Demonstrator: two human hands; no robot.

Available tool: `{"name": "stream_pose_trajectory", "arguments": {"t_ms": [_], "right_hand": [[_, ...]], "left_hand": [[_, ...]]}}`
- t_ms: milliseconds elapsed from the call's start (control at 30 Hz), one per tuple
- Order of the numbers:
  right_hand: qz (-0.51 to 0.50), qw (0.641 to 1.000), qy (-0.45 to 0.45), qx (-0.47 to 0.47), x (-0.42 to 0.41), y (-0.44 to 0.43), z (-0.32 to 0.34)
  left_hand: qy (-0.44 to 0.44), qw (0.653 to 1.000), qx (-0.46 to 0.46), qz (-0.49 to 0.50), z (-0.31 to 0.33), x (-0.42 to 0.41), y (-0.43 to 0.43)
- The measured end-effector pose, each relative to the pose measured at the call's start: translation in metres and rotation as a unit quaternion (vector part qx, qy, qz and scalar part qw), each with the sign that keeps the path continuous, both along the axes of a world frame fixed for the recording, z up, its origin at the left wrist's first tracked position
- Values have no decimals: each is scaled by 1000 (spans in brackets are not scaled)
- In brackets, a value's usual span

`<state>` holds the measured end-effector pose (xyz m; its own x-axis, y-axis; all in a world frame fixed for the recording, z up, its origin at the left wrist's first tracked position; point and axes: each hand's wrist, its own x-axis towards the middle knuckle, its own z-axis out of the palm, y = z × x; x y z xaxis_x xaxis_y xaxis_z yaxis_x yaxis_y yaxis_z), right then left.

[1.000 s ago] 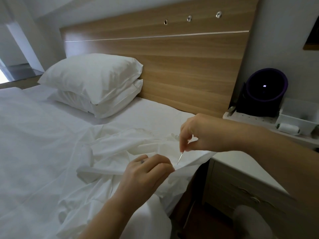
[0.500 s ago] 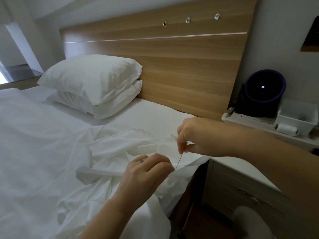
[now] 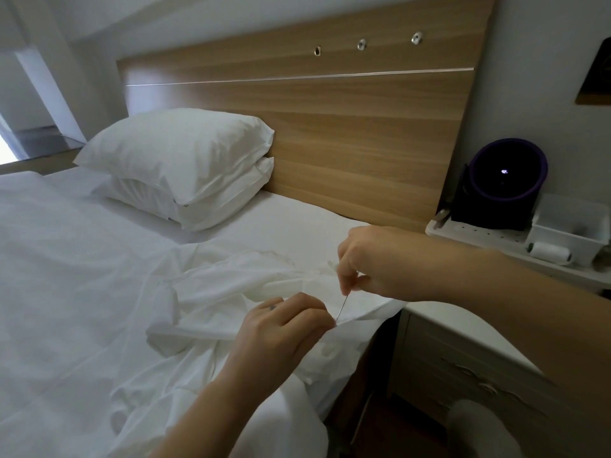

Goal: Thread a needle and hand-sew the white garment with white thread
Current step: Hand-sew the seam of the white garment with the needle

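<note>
A crumpled white garment (image 3: 231, 292) lies on the bed near its right edge. My left hand (image 3: 284, 328) has its fingers curled and pinches a fold of the garment at its edge. Just above it, my right hand (image 3: 367, 262) pinches the top of a thin steel needle (image 3: 342, 309), which points down into the fabric at my left fingertips. The white thread is too fine to see against the cloth. A spool of white thread (image 3: 550, 253) lies on the shelf at the right.
Two stacked white pillows (image 3: 178, 166) rest against the wooden headboard (image 3: 330, 127). A white nightstand (image 3: 463, 352) stands right of the bed, with a shelf tray (image 3: 479, 238), a clear box (image 3: 572, 226) and a dark round device (image 3: 506, 176).
My right hand has shifted slightly down and left, bringing the needle tip closer to the fold at my left fingertips. My left hand has stayed on the garment.
</note>
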<state>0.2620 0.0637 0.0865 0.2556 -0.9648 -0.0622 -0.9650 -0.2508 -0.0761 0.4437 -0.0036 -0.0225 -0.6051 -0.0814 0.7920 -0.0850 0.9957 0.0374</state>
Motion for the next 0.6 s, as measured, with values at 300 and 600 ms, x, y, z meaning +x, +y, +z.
{"name": "stream_pose_trajectory", "arguments": {"t_ms": [300,600], "right_hand": [[79,992,86,-57,2,-8,-7],[-4,977,-209,-38,-2,-6,-32]], "left_hand": [[-74,934,349,1,14,-3,3],[-26,874,482,57,19,-5,4]]}}
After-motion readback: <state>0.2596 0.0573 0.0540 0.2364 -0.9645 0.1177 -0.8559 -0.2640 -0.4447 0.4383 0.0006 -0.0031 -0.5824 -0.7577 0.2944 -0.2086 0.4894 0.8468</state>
